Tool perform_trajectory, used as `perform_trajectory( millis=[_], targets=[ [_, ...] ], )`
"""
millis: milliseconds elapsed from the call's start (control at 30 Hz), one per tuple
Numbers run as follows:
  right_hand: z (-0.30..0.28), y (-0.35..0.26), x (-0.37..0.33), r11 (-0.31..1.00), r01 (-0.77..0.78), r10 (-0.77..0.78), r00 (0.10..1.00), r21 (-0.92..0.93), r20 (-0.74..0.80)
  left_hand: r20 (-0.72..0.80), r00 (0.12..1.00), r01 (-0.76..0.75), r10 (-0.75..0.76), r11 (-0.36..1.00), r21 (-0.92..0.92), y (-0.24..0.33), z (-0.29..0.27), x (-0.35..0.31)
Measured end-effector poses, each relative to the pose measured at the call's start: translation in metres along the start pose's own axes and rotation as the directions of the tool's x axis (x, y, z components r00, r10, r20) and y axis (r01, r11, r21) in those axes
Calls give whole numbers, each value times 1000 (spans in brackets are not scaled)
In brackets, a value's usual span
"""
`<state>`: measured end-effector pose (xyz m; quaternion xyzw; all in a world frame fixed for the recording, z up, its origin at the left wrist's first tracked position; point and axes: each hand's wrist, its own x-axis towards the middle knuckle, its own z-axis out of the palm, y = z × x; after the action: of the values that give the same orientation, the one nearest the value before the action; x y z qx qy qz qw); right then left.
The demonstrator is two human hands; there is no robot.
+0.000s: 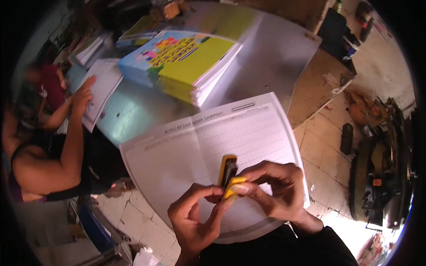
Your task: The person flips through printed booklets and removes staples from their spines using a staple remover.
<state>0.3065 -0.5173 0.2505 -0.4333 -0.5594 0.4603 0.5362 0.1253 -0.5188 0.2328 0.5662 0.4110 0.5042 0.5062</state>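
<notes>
1. Head view: a yellow-and-dark stapler-like tool [229, 171] sits between the person's hands, above the near part of a stack of printed sheets [173, 168].
2. The left hand [191, 226] is half curled, its thumb and index fingertips pinched on the tool's near end; the right hand [286, 195] grips the same yellow part from the right, thumb and finger closed on it.
3. Beneath, the sheets overlap the near edge of the counter [146, 106]; a thick stack of booklets [177, 80] stands farther off, and on the left a co-worker's hand [83, 95] rests on other paper.
4. Risk, as I judge it: with only fingertips holding, the tool could slip and drop onto the sheets, or pinch a finger if its parts snapped together. A knock from a forearm could slide the overhanging sheets off.
5. Hard to make out: fingers cover the tool's near end, so its inside and any staples cannot be told. Dark sleeves hide the sheets' near right corner, and the co-worker's far side is blurred.
</notes>
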Motion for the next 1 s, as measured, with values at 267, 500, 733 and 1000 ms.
perform_trajectory(
  millis=[267,500,733,1000],
  targets=[
    [-16,-19,-1,787,345,-383,923,-511,33,-59,998,-20,22,999,35,-1,-2,-5],
    [-37,-15,2,19,846,-456,482,-534,748,50,999,22,-15,991,-129,11,-4,-3],
    [-48,-7,20,180,930,-627,359,-320,691,393,877,453,-276,746,-487,-11,-11,7],
    [-58,3,26,328,800,-539,595,-503,596,72,963,269,-259,928,-259,-5,6,28]
  ],
)
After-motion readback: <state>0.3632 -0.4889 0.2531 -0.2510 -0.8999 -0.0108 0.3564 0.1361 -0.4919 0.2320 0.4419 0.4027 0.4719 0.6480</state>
